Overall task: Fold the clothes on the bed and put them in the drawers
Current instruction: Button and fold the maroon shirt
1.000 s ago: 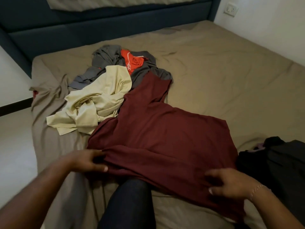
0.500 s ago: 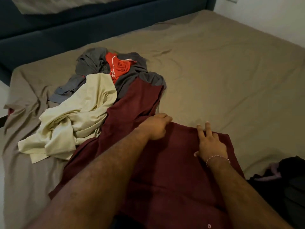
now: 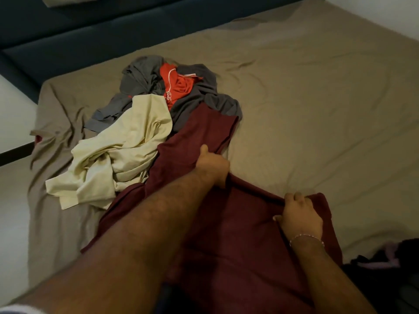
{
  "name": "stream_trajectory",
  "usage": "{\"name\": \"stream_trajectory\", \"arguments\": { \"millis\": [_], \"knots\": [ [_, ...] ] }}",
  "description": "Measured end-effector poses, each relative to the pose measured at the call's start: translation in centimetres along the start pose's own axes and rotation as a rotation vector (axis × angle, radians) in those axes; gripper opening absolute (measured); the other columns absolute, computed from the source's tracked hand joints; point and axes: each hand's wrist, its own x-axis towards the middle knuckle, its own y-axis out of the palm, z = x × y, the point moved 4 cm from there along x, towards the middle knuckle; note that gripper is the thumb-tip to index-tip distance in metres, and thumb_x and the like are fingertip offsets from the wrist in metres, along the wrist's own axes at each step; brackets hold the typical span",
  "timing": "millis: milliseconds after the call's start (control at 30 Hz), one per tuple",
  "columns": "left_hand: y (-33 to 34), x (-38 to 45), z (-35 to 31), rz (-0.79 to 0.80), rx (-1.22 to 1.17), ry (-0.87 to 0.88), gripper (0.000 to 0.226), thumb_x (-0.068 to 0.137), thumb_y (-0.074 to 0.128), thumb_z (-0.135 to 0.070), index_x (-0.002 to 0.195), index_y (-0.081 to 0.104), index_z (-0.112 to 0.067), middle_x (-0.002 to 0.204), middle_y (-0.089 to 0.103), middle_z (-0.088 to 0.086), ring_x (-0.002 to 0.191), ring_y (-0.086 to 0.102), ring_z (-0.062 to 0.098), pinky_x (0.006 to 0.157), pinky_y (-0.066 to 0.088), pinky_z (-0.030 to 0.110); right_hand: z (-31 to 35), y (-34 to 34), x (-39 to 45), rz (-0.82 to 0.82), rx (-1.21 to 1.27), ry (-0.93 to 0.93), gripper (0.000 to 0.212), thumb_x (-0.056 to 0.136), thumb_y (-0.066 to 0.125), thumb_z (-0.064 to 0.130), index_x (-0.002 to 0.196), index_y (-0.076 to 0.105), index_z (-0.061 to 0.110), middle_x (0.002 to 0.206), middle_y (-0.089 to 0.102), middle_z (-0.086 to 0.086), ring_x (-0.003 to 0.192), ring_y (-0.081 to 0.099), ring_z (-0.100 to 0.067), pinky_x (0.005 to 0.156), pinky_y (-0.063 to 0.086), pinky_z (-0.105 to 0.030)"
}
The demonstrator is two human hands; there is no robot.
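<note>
Nearest, two bare forearms reaching forward over the maroon garment (image 3: pixel 238 245), the landmark for all that follows. Left hand (image 3: pixel 212 165) at the garment's far edge where its narrow strip begins, thumb up, fingers curled into the cloth and gripping a fold. Right hand (image 3: pixel 299 215) on the garment's far right corner, beaded bracelet (image 3: pixel 306 237) at the wrist, fingers bent over the raised edge and pinching it; between the two hands, a lifted ridge of cloth. Maroon garment spread on the bed (image 3: pixel 317 98), broad body close to the viewer, long axis running away and slightly left, narrow strip pointing toward the pile beyond. Compared with half a second ago, right hand no longer flat with straight fingers but closed on the edge; left hand further up toward the strip; edge now raised instead of lying flat. Right of the garment at the frame's lower corner, dark clothes (image 3: pixel 390 268), partly cut off. Left of the garment's strip and touching it, crumpled cream garment (image 3: pixel 118 159). Beyond the strip's tip, grey garment (image 3: pixel 199 96) with a red shirt (image 3: pixel 176 87) bunched on it. Farthest, dark blue headboard (image 3: pixel 90 37).
</note>
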Motion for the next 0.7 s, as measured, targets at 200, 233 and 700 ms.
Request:
{"name": "stream_trajectory", "arguments": {
  "millis": [200,233,700],
  "knots": [
    [0.6,-8.3,5.7,-0.067,0.173,-0.052,0.032,0.084,0.062,-0.05,0.109,0.069,-0.03,0.102,0.068,-0.005,0.098,0.069,0.024,0.082,0.045,0.042,-2.6,-1.3,-5.7,-0.284,0.363,0.021,0.004,0.089,0.069,0.003,0.092,0.071,0.001,0.09,0.067,-0.015,0.077,0.062,-0.032,0.064,0.056,-0.042],
    [1.5,-10.0,6.7,-0.062,0.185,-0.077,0.032,0.084,0.061,-0.049,0.107,0.069,-0.03,0.105,0.07,-0.004,0.1,0.069,0.024,0.089,0.044,0.045,-2.7,-1.5,-7.1,-0.324,0.381,0.025,0.005,0.088,0.067,-0.001,0.091,0.072,0.0,0.09,0.069,-0.016,0.076,0.063,-0.034,0.064,0.057,-0.042],
    [20.4,-28.7,11.9,-0.173,-0.622,-0.399,0.084,0.089,0.061,-0.047,0.158,0.029,-0.011,0.15,0.046,0.017,0.131,0.055,0.037,0.104,0.049,0.045,-2.1,5.7,-25.5,-0.216,0.374,0.178,0.049,0.083,0.077,0.01,0.129,0.066,-0.004,0.139,0.063,-0.022,0.118,0.061,-0.045,0.101,0.051,-0.051]
  ]
}}
